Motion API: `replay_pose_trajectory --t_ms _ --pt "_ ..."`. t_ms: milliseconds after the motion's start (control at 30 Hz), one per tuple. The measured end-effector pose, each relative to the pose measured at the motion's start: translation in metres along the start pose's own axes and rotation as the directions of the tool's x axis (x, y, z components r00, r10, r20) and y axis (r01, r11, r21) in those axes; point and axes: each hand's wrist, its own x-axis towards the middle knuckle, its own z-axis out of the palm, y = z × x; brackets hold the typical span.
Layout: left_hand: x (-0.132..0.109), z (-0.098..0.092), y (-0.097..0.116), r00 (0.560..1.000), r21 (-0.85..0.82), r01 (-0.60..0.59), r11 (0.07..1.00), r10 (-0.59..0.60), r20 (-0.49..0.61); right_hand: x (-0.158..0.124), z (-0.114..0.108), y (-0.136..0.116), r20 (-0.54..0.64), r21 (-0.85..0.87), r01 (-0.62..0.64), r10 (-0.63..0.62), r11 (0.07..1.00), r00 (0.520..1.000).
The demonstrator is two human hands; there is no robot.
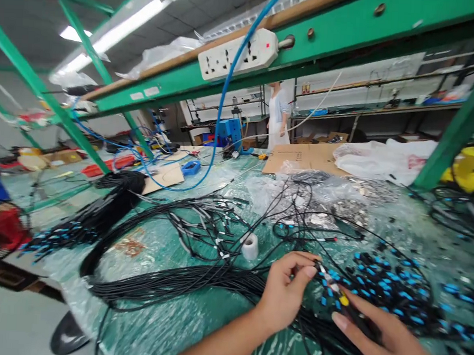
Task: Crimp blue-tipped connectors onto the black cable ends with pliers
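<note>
My left hand [287, 288] is closed in a pinch on the end of a thin black cable [316, 265]. In my right hand [388, 328] is a hand tool with a black-and-yellow handle [344, 299] and a metal tip, which looks like pliers. The tool's tip meets the cable end just beside my left fingertips. Below and left of my hands, a long looped bundle of black cables [168, 282] crosses the table. Many small black-and-blue connectors [394, 284] lie to the right, partly behind my right hand.
A white roll [250, 247] stands behind my left hand. Farther back are plastic bags of small metal parts [319, 203] and a cardboard sheet [301, 157]. A blue hose [221, 108] hangs from the green shelf frame with a power strip [239, 56]. A person [279, 116] stands beyond.
</note>
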Motion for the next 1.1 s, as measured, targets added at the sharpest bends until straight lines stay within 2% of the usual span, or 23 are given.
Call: replay_pose_trajectory --t_ms 67,100,167,233,267,300,333,400,433,467,500,567,667,800,867,933,1000,1100 --pt "0.002 0.000 -0.002 0.999 -0.061 0.046 0.997 -0.045 0.007 -0.004 -0.001 -0.019 0.220 0.169 -0.163 0.124 0.972 0.968" --pt "0.002 0.000 -0.003 0.997 -0.077 0.070 0.995 -0.069 0.018 -0.006 -0.002 -0.025 0.280 0.292 -0.237 0.154 0.927 0.948" --pt "0.003 0.000 -0.004 0.995 -0.099 0.101 0.990 -0.098 0.029 -0.009 -0.004 -0.033 0.442 0.531 -0.429 0.193 0.731 0.876" --pt "0.003 -0.001 -0.004 0.993 -0.108 0.118 0.987 -0.115 0.034 -0.012 -0.006 -0.035 0.565 0.641 -0.554 0.162 0.531 0.809" --pt "0.003 -0.001 -0.004 0.992 -0.106 0.123 0.987 -0.120 0.035 -0.012 -0.007 -0.036 0.598 0.653 -0.583 0.144 0.483 0.789" --pt "0.002 -0.002 -0.004 0.992 -0.101 0.124 0.987 -0.121 0.036 -0.013 -0.008 -0.036 0.598 0.650 -0.583 0.144 0.487 0.788" --pt "0.002 -0.002 -0.004 0.993 -0.091 0.118 0.989 -0.115 0.038 -0.013 -0.008 -0.036 0.568 0.630 -0.553 0.161 0.545 0.807" --pt "0.003 -0.003 -0.005 0.995 -0.057 0.090 0.994 -0.087 0.044 -0.012 -0.006 -0.037 0.414 0.493 -0.389 0.183 0.778 0.892" --pt "0.003 -0.003 -0.005 0.997 -0.035 0.069 0.997 -0.068 0.046 -0.011 -0.005 -0.038 0.305 0.358 -0.273 0.164 0.893 0.938" --pt "0.003 -0.003 -0.004 0.998 -0.013 0.047 0.999 -0.047 0.047 -0.011 -0.004 -0.039 0.196 0.193 -0.158 0.120 0.968 0.973" --pt "0.003 -0.004 -0.004 0.998 0.010 0.025 1.000 -0.026 0.048 -0.011 -0.004 -0.039 0.106 0.028 -0.071 0.067 0.997 0.992" --pt "0.003 -0.004 -0.003 0.998 0.051 -0.008 0.999 0.005 0.057 -0.011 -0.004 -0.040 0.001 -0.218 0.015 -0.015 0.976 1.000" --pt "0.002 -0.005 -0.001 0.996 0.085 -0.034 0.996 0.027 0.086 -0.010 -0.006 -0.041 -0.019 -0.331 0.042 -0.051 0.943 0.999" --pt "0.002 -0.006 0.001 0.995 0.049 -0.002 0.999 -0.003 0.098 -0.009 -0.010 -0.045 0.060 -0.147 0.039 -0.031 0.988 0.998" --pt "0.003 -0.006 0.001 0.994 0.009 0.026 1.000 -0.027 0.102 -0.009 -0.012 -0.048 0.145 0.010 -0.029 0.027 1.000 0.989" --pt "0.003 -0.006 0.001 0.993 -0.028 0.046 0.999 -0.043 0.113 -0.009 -0.013 -0.049 0.262 0.194 -0.153 0.099 0.969 0.960" --pt "0.003 -0.006 0.000 0.992 -0.067 0.063 0.996 -0.054 0.118 -0.010 -0.014 -0.046 0.392 0.402 -0.311 0.145 0.861 0.908" --pt "0.004 -0.005 -0.002 0.991 -0.125 0.093 0.988 -0.079 0.112 -0.012 -0.013 -0.038 0.559 0.617 -0.502 0.111 0.606 0.822"
